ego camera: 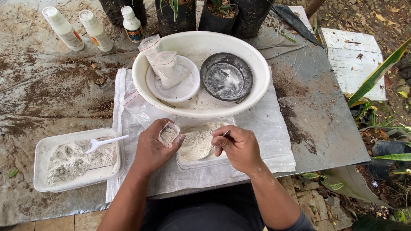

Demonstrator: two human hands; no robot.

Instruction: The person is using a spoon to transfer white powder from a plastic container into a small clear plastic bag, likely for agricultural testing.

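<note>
My left hand holds a small clear plastic bag open, with pale powder inside it. My right hand grips a small spoon whose bowl dips into a clear tray of whitish powder in front of me. Both hands hover over this tray, the bag at its left edge.
A large white basin behind the tray holds a white dish, filled bags and a dark dish. A second powder tray with a white spoon lies left. Three bottles and black plant bags stand at the back.
</note>
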